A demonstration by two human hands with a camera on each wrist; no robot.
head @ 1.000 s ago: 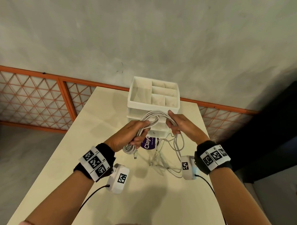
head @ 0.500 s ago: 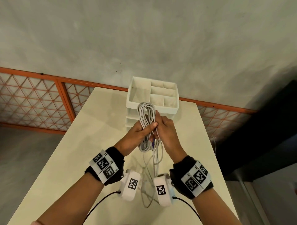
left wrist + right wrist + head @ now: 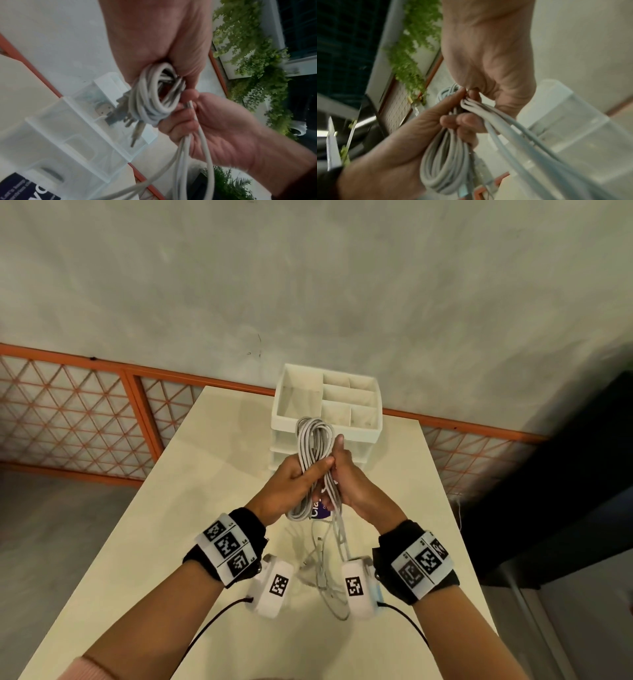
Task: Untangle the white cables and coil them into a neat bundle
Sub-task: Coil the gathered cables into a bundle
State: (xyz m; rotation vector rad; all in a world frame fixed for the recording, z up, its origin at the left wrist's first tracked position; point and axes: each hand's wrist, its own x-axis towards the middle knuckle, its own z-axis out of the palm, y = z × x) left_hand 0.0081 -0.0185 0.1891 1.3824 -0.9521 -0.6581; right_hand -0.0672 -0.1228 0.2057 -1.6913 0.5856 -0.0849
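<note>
- The white cables (image 3: 314,453) were held above the cream table (image 3: 144,542), at the centre of the head view, gathered into a long upright coil in front of the white organiser (image 3: 327,402).
- The left hand (image 3: 291,487) was clamped round the middle of the coil, fingers and thumb curled about the strands; in the left wrist view the looped end (image 3: 154,97) emerged just below that fist.
- The right hand (image 3: 349,477) was closed on the same bundle from the right side of the frame, touching the left hand. In the left wrist view its fingers (image 3: 173,129) were curled over the loose strands leading away from the coil.
- Loose tails (image 3: 329,563) hung from the hands toward the table, between the two wrist cameras in the lower centre of the head view.
- Step in hand, as judged: coiling, with most of the length already gathered and the tails still to be taken up.
- Next move, as judged: the coil was to be kept firmly pinched by the left hand while the hanging length was drawn up and wrapped on by the right, without loosening existing loops.
- Plug ends (image 3: 120,112) were seen beside the coil in the left wrist view, blurred.
- Writing: a purple label (image 3: 318,510) behind the coil showed the white letters "Cla"; the remainder was hidden. Smaller print at the lower left of the left wrist view was too blurred to be read.
</note>
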